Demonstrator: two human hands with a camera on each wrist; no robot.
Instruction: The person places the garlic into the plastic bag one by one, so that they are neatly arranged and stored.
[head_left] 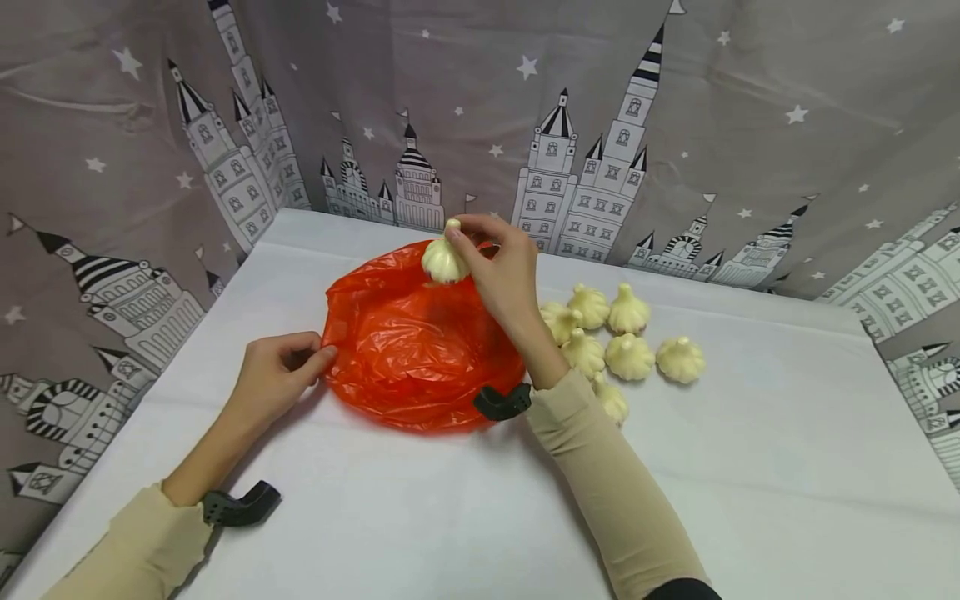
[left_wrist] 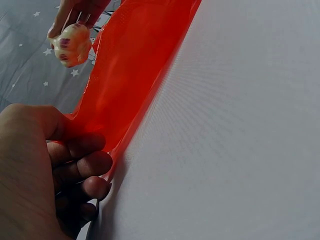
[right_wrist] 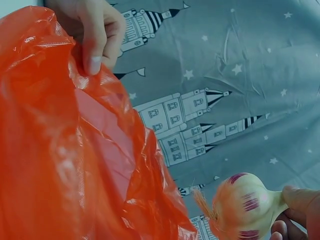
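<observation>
A red plastic bag (head_left: 412, 342) lies with its mouth spread wide on the white table. My left hand (head_left: 277, 375) pinches the bag's left rim between thumb and fingers; the left wrist view shows the curled fingers (left_wrist: 82, 165) against the red film. Over the far part of the bag's mouth, my right hand (head_left: 502, 267) holds a garlic bulb (head_left: 444, 260) by its stem. In the right wrist view that bulb (right_wrist: 245, 207) shows purple streaks and a tuft of roots, apart from the bag.
Several more garlic bulbs (head_left: 628, 357) sit in a cluster right of the bag, partly behind the right forearm. A grey curtain (head_left: 450, 100) printed with castles and stars stands at the table's back. Black wrist devices (head_left: 242, 505) are on both arms.
</observation>
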